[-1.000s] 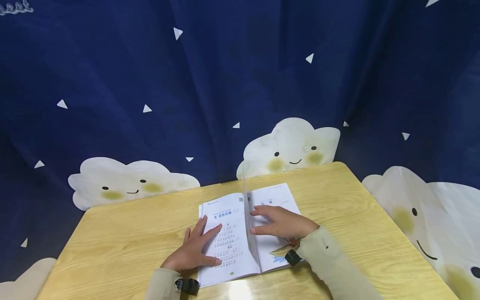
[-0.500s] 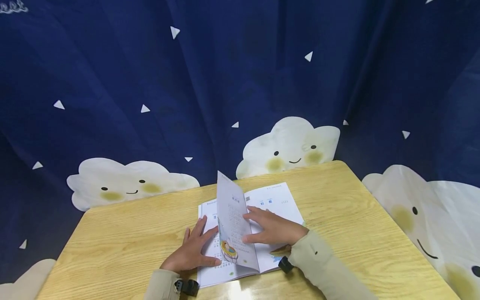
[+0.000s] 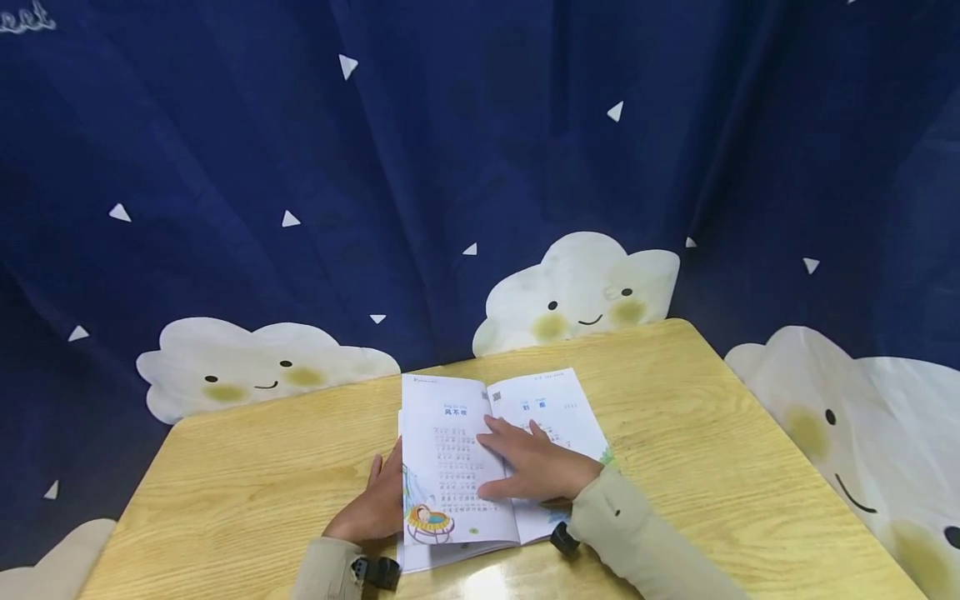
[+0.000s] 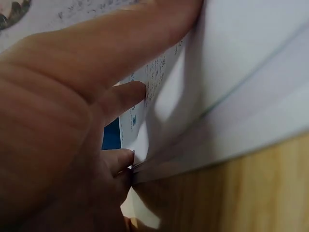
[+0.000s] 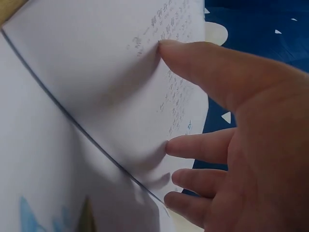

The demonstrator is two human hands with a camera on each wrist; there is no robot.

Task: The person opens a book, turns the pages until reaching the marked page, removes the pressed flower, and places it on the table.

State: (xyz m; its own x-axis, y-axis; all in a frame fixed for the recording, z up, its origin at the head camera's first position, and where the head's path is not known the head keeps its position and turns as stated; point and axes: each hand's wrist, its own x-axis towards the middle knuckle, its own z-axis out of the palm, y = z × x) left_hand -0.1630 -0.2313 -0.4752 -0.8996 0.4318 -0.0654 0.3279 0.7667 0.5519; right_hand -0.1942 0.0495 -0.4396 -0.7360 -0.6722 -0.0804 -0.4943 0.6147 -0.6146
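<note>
An open book (image 3: 517,392) with printed Chinese text lies on the wooden table. Its loose page (image 3: 442,392), with a cradle picture in the lower corner, slopes over the left side. My left hand (image 3: 367,507) rests on the left page underneath, its fingers largely covered by that leaf in the head view. The left wrist view shows the left thumb (image 4: 116,43) stretched out under the leaf. My right hand (image 3: 536,462) reaches across the middle fold, fingers spread. In the right wrist view its thumb (image 5: 193,55) and fingertips touch the leaf's printed side.
The wooden table (image 3: 262,483) extends on both sides of the book. Behind it hangs a dark blue curtain (image 3: 420,167) with white triangles and smiling clouds. A small black camera (image 3: 375,573) sits on the left wrist, another black camera (image 3: 564,538) on the right.
The page has swung from upright over to the left, now covering the left page and most of the left hand's fingers. The right hand has shifted slightly left with it; the left hand stays put.
</note>
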